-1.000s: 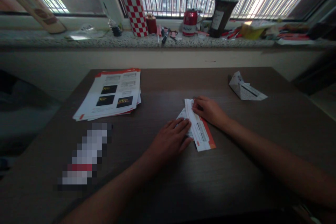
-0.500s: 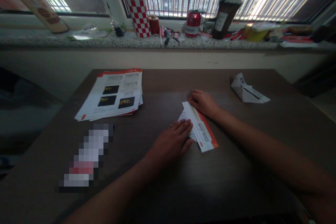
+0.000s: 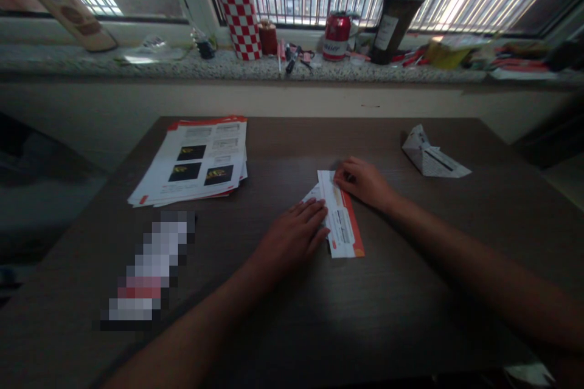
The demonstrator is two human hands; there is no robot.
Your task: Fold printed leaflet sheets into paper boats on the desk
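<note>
A folded sheet of printed paper (image 3: 343, 226), white with an orange edge, lies on the dark wooden table (image 3: 410, 292) in front of me. My left hand (image 3: 292, 240) rests flat on the paper's left side, fingers stretched out and pressing it down. My right hand (image 3: 362, 182) sits at the paper's far top end, its fingers curled and pressed on the fold.
A stack of printed leaflets (image 3: 196, 161) lies at the table's left. A finished folded paper shape (image 3: 431, 155) sits at the far right. A blurred object (image 3: 148, 270) lies near the left front. The windowsill holds a red can (image 3: 335, 36), a checkered cup (image 3: 241, 27), a dark bottle (image 3: 392, 21) and pens.
The folded paper has turned a little, its long side now nearer upright. My right hand has shifted slightly along its top end; my left hand stays pressed on it.
</note>
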